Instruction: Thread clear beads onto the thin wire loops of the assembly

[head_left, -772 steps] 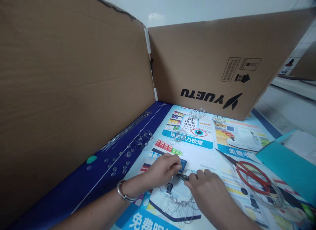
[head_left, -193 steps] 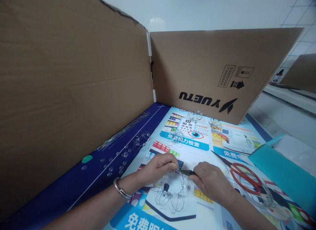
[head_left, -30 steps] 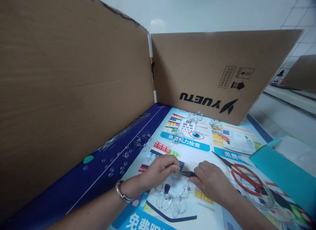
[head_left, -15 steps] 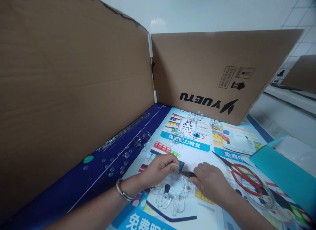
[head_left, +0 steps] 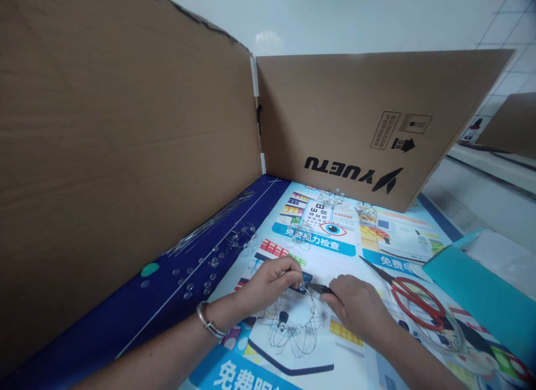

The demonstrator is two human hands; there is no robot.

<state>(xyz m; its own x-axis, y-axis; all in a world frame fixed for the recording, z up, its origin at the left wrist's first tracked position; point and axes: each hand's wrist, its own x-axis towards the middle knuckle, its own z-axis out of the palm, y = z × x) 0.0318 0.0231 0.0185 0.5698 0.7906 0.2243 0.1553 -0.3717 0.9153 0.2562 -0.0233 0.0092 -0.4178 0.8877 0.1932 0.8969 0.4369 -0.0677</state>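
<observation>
My left hand (head_left: 272,283), with a silver bangle (head_left: 208,320) on its wrist, pinches one end of a beaded wire piece (head_left: 295,334). The piece hangs in thin loops with clear beads, just over the printed sheet. A clear bead shows at my left fingertips. My right hand (head_left: 360,306) is closed around dark-tipped pliers (head_left: 320,288); their handles are hidden in the palm. The plier tips point left and reach the wire beside my left fingertips. Whether the tips grip the wire is too small to tell.
Red-handled scissors (head_left: 419,300) and a clear ring-shaped item (head_left: 456,337) lie at the right, near a teal box (head_left: 481,295). Loose clear beads (head_left: 188,288), a green piece (head_left: 149,269) and straight wires (head_left: 209,225) lie left. More wire pieces (head_left: 301,232) sit behind. Cardboard panels (head_left: 355,110) stand around.
The beaded wire piece has swung slightly to the right and a bead now shows more clearly at my left fingertips. My right hand and the pliers have shifted a little.
</observation>
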